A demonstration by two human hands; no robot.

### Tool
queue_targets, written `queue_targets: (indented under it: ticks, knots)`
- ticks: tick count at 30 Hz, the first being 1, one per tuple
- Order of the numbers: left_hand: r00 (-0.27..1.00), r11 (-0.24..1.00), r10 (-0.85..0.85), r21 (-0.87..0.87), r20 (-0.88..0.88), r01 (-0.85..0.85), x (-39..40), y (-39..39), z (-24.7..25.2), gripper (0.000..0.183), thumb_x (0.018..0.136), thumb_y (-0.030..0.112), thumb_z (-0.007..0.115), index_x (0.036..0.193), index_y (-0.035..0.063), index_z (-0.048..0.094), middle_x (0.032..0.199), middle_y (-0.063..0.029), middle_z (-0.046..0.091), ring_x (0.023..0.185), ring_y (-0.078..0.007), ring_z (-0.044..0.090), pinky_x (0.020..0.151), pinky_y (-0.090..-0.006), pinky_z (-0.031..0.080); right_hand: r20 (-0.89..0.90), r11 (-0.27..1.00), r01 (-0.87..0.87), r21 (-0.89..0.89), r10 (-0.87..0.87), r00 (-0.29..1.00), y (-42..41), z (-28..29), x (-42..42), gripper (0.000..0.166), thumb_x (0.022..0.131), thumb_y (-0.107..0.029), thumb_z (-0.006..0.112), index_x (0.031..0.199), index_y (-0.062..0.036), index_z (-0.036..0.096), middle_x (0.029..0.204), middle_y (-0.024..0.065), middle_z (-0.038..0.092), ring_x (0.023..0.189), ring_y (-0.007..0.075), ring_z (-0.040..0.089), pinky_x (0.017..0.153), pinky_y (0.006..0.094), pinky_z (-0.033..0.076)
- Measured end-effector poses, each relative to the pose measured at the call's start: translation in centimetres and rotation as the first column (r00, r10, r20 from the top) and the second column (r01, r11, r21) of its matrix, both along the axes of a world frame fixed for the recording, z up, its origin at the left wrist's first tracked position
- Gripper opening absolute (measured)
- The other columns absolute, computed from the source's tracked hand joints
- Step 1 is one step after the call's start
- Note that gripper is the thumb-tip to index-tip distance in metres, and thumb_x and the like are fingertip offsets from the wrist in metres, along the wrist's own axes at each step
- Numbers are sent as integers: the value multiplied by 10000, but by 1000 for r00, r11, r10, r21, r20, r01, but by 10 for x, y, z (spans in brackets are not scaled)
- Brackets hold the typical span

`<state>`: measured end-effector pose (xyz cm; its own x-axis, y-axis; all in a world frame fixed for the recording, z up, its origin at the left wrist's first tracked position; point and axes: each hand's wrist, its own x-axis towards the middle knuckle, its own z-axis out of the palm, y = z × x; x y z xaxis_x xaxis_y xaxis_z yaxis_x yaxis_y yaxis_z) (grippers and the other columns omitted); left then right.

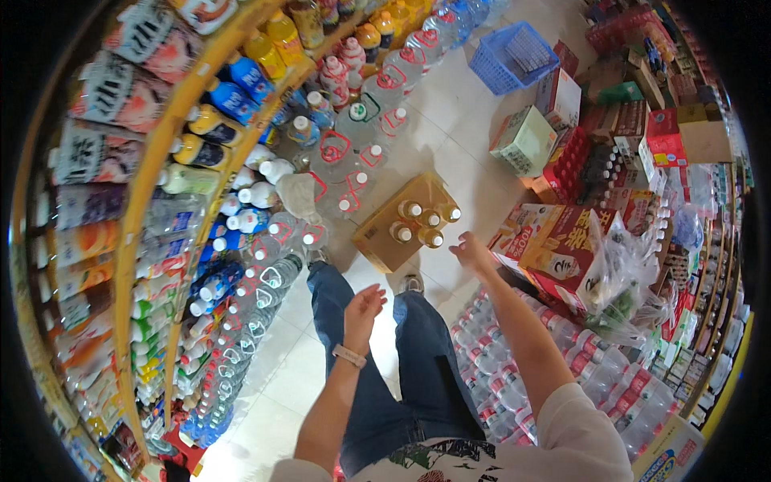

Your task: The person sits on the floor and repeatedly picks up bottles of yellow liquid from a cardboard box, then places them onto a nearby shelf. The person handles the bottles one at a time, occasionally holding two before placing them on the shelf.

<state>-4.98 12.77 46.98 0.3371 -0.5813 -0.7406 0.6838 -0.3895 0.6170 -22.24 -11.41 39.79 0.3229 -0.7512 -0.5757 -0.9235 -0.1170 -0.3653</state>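
A brown cardboard carton [376, 244] lies on the floor just beyond my shoes. On and beside its right half stand several bottles with white caps and amber contents [429, 218], grouped close together. My right hand [473, 256] reaches forward to the right of the nearest bottle, apart from it, with its fingers spread and nothing in them. Over my thighs hangs my left hand [365, 308], loosely curled, with nothing seen in it. A light band [349, 356] circles that wrist.
Shelves of pouches and bottles [241, 84] line the left side, with large handled water jugs [331, 150] on the floor. To the right are shrink-wrapped bottle packs [518, 373], red cartons [554, 247] and a plastic bag [623, 271]. A blue basket [512, 57] stands farther ahead.
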Motion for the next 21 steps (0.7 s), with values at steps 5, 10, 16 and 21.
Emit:
queue_targets:
  ticks: [5,10,16,21]
  knots:
    - [990,992,84,108,-114,-72,-36,6,-57,298,899,143,507,1165,10,507,1104,-131,577,1006,-204,566,884,-300,446,-226,998,-63,6,63,972,17,-103,-4,498,760,-323,665,1043,13,431,896,248,592,843,382,589,714,448,467]
    - [989,973,115,210,-92,-93,-51,28,-98,289,890,113,510,1163,17,509,1102,-126,581,994,-205,573,882,-301,448,-193,995,-64,-74,48,980,24,-175,6,442,800,-294,615,1044,-3,388,891,258,578,829,402,579,712,470,464]
    - [994,970,103,224,-41,-91,-63,52,-114,275,887,101,513,1149,20,518,1086,-119,592,991,-199,571,866,-285,447,-166,978,-185,-94,168,972,17,-183,-1,361,807,-242,596,1043,-33,419,875,246,573,804,395,579,711,464,467]
    - [992,990,-47,139,119,31,-65,50,-109,290,891,113,514,1162,11,514,1087,-124,591,999,-189,569,876,-280,440,-29,916,-389,-95,388,921,24,-113,-9,401,758,-221,633,1063,-43,445,811,218,584,771,371,588,667,450,470]
